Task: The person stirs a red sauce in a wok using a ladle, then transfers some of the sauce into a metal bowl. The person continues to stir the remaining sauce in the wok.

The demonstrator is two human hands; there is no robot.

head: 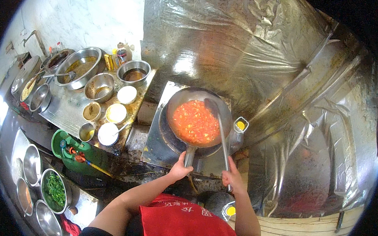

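Observation:
A wok [180, 100] rests tilted over the burner of a metal-topped stove [152, 141]. Inside it lies a red, chunky sauce [195, 121] with pale yellow bits, like tomato and egg. My left hand [180, 168] grips the wok's stubby metal handle [190, 153] at the near side. In my right hand [234, 178] is the long metal shaft of a wok ladle or spatula [223, 139]. Its dark head reaches into the wok at the sauce's upper right edge; the head's exact shape is hard to tell.
Left of the stove, a worktable [63, 105] bears a large steel basin [97, 54], steel bowls and several tubs of seasoning. Below it stands a green gas cylinder [59, 143] with a valve and hose. Chopped greens [56, 188] fill a bowl lower left. Plastic jugs [237, 136] stand right of the stove.

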